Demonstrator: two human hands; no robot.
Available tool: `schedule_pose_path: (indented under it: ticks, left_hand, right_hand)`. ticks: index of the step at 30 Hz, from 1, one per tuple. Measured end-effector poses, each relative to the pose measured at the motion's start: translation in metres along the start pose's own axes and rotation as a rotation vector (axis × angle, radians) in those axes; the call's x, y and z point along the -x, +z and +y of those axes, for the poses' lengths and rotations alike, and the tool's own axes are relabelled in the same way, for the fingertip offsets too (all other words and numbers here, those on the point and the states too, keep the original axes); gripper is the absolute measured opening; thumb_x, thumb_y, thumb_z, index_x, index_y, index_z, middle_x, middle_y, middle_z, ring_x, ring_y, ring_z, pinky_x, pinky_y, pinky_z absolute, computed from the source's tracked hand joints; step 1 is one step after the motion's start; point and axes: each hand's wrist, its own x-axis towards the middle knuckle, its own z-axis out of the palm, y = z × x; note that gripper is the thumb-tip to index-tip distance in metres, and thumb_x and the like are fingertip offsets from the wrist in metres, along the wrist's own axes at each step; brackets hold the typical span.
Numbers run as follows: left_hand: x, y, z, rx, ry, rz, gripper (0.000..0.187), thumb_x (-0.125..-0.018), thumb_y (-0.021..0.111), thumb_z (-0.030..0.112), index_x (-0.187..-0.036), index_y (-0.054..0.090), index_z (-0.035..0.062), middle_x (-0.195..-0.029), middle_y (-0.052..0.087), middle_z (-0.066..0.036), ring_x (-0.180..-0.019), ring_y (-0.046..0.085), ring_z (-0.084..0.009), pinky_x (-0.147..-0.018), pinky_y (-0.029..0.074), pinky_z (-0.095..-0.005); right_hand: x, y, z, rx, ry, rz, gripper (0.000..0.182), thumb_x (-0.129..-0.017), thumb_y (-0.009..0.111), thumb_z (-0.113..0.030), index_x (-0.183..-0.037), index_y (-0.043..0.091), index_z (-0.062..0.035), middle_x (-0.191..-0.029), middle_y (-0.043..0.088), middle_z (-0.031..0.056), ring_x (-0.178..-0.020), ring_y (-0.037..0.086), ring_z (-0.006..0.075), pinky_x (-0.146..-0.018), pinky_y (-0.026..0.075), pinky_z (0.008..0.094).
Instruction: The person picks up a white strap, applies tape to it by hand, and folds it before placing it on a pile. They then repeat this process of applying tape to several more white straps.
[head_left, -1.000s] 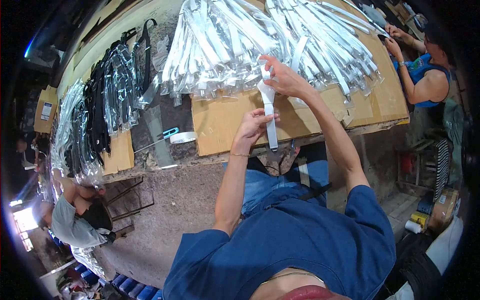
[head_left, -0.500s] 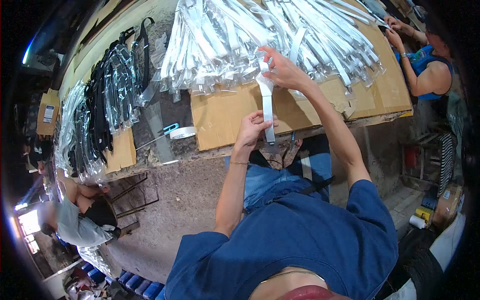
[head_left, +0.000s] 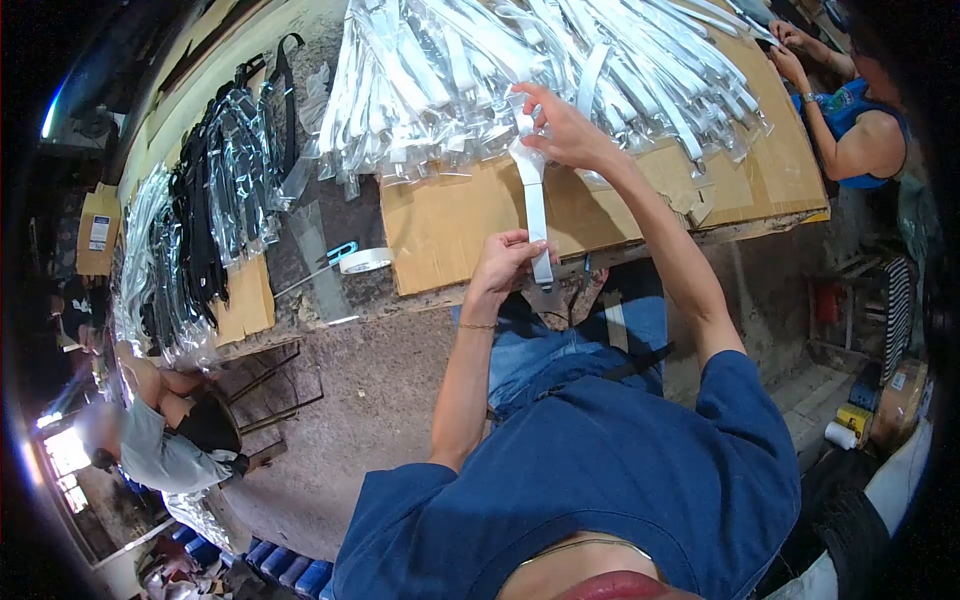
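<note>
A white strap [head_left: 535, 205] stretches between my two hands in front of the table's edge, with a dark clip-like piece at its lower end. My left hand [head_left: 507, 263] pinches its lower part between thumb and fingers. Higher up, my right hand [head_left: 566, 132] is closed on the strap's upper end, close to the pile; clear plastic seems to lie around that end. Beyond my hands spreads a large pile of white straps [head_left: 440, 90] in clear plastic sleeves.
Brown cardboard [head_left: 450, 225] covers the tabletop. To the left lie a tape roll [head_left: 366, 261], a blue-handled tool [head_left: 342, 252] and black straps [head_left: 205, 200] in plastic. One co-worker [head_left: 870, 135] works at the far right; another person [head_left: 165, 440] sits at the left.
Both hands keep their grip on the white strap, which has barely shifted. The whole view has moved slightly.
</note>
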Motion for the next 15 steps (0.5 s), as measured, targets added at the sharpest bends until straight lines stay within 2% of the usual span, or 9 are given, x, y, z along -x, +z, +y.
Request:
schedule_pose_path:
  ticks: [3,5,6,8,9,10,12,13,15]
  left_hand:
    - [0.000,0.004,-0.005,0.032,0.057,0.036,0.026,-0.084,0.068,0.003,-0.106,0.059,-0.0060,-0.093,0.069,-0.013,-0.079,0.068,-0.0182,-0.070,0.056,-0.0305]
    - [-0.002,0.004,-0.008,0.055,0.087,0.043,0.026,-0.084,0.068,0.002,-0.106,0.058,-0.0052,-0.093,0.069,-0.013,-0.079,0.068,-0.0180,-0.068,0.056,-0.0297]
    - [-0.003,0.005,-0.009,0.078,0.118,0.049,0.026,-0.084,0.068,0.001,-0.107,0.057,-0.0045,-0.093,0.069,-0.013,-0.079,0.068,-0.0179,-0.067,0.055,-0.0288]
    - [-0.001,0.011,-0.008,0.087,0.133,0.095,0.024,-0.084,0.067,0.000,-0.105,0.058,-0.0043,-0.092,0.069,-0.013,-0.078,0.068,-0.0184,-0.067,0.056,-0.0295]
    - [0.000,0.014,-0.006,0.090,0.151,0.140,0.022,-0.084,0.067,-0.002,-0.104,0.058,-0.0041,-0.092,0.069,-0.013,-0.076,0.068,-0.0190,-0.067,0.056,-0.0301]
    - [0.000,0.015,-0.005,0.094,0.148,0.140,0.022,-0.084,0.067,-0.002,-0.104,0.058,-0.0041,-0.092,0.069,-0.013,-0.076,0.068,-0.0190,-0.067,0.056,-0.0301]
    - [0.001,0.017,-0.006,0.111,0.179,0.151,0.023,-0.084,0.067,0.001,-0.105,0.058,-0.0025,-0.093,0.069,-0.013,-0.077,0.068,-0.0179,-0.067,0.057,-0.0303]
    - [0.000,0.015,-0.008,0.112,0.172,0.147,0.023,-0.084,0.067,0.001,-0.105,0.058,-0.0025,-0.093,0.069,-0.013,-0.077,0.068,-0.0179,-0.067,0.057,-0.0303]
    - [-0.002,0.012,-0.011,0.068,0.170,0.127,0.020,-0.085,0.068,0.003,-0.103,0.060,-0.0014,-0.091,0.069,-0.009,-0.076,0.067,-0.0152,-0.068,0.057,-0.0289]
  right_hand:
    - [0.002,0.002,0.000,-0.026,-0.038,0.032,0.070,-0.080,0.070,-0.006,-0.140,0.034,-0.0097,-0.115,0.052,0.0119,-0.100,0.057,0.0260,-0.088,0.046,0.0377]
    - [0.010,0.003,-0.002,0.066,-0.175,0.258,0.074,-0.080,0.072,-0.009,-0.140,0.029,-0.0045,-0.120,0.050,0.0141,-0.101,0.058,0.0256,-0.090,0.047,0.0382]
    - [0.019,0.002,-0.011,0.066,-0.172,0.255,0.074,-0.080,0.072,-0.009,-0.140,0.029,-0.0045,-0.120,0.050,0.0141,-0.101,0.058,0.0256,-0.090,0.047,0.0382]
    - [0.049,0.002,-0.042,-0.136,0.130,0.410,0.080,-0.079,0.074,-0.011,-0.140,0.022,-0.0029,-0.123,0.048,0.0161,-0.101,0.060,0.0251,-0.088,0.048,0.0397]
    - [0.066,0.012,-0.041,-0.219,0.155,0.469,0.087,-0.077,0.074,-0.006,-0.142,0.017,-0.0092,-0.115,0.049,0.0185,-0.091,0.064,0.0265,-0.079,0.053,0.0389]
    - [0.084,0.022,-0.047,-0.217,0.158,0.466,0.087,-0.077,0.074,-0.006,-0.142,0.017,-0.0092,-0.115,0.049,0.0185,-0.091,0.064,0.0265,-0.079,0.053,0.0389]
    - [0.116,0.038,-0.057,-0.414,0.439,0.377,0.089,-0.076,0.074,-0.002,-0.142,0.015,-0.0099,-0.112,0.048,0.0178,-0.089,0.065,0.0244,-0.073,0.054,0.0365]
    - [0.124,0.047,-0.055,-0.412,0.447,0.379,0.089,-0.076,0.074,-0.002,-0.142,0.015,-0.0099,-0.112,0.048,0.0178,-0.089,0.065,0.0244,-0.073,0.054,0.0365]
    - [0.135,0.061,-0.051,-0.594,0.443,0.365,0.088,-0.076,0.071,0.002,-0.142,0.014,-0.0096,-0.110,0.047,0.0159,-0.087,0.065,0.0211,-0.067,0.054,0.0319]
